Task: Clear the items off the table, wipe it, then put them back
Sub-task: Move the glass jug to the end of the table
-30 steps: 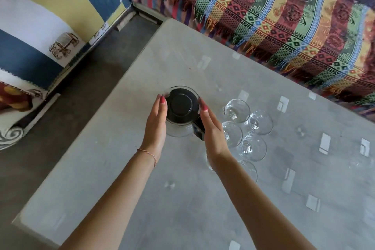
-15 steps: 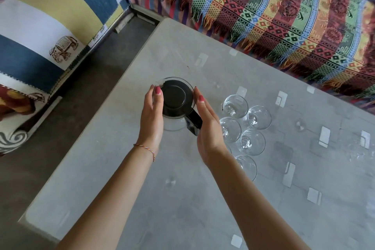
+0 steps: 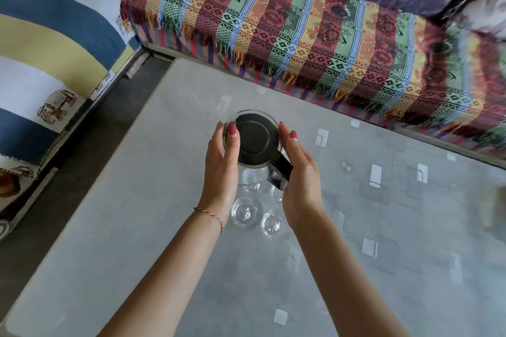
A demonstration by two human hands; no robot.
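Above the table (image 3: 137, 227) I hold the glass jug (image 3: 253, 142) between both palms, left hand (image 3: 221, 169) and right hand (image 3: 299, 175) pressed flat to its sides, fingers nearly straight, nothing hooked through the handle (image 3: 280, 172). Directly underneath stand the glasses (image 3: 246, 212), partly hidden, perhaps four or five. If the smooth jug slips from this loose squeeze, it drops onto them and breaks

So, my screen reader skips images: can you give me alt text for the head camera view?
Two hands, the left hand and right hand, hold a glass jug with a black lid between them above a grey glass-topped table. Clear drinking glasses stand on the table below the jug, and a striped woven throw covers the seat beyond.
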